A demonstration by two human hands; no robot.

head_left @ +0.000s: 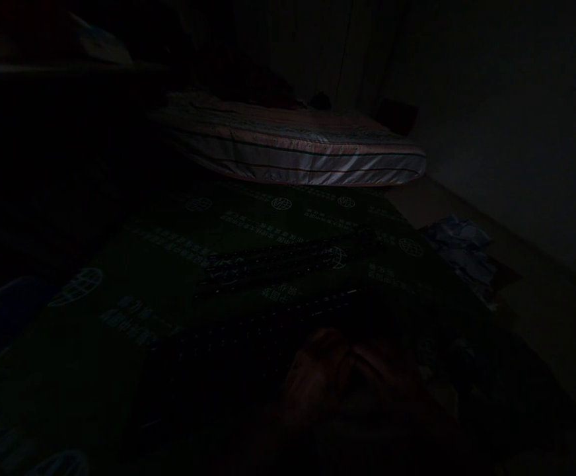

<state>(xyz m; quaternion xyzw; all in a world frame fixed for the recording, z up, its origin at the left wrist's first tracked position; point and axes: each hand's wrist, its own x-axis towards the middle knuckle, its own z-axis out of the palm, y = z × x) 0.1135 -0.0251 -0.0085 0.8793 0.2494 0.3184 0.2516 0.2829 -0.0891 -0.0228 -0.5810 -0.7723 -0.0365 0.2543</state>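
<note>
The scene is very dark. My left hand (315, 373) and my right hand (390, 370) meet low in the middle of the view, with fingers bent and drawn together. Whatever lies between the fingertips is too dark and small to make out. Just beyond and left of them lies a dark, flat batch of black pieces (248, 330) with rows of small shiny dots. Farther off, several long black strips (268, 264) with similar glints lie side by side on a green printed sheet (169, 297).
At the back stands a mattress (312, 155) in a striped cover. A crumpled pale-and-dark bundle (459, 244) rests on the floor at right, near the wall (516, 145). Upper left is a shelf edge (70, 67); a blue thing (10, 311) shows at far left.
</note>
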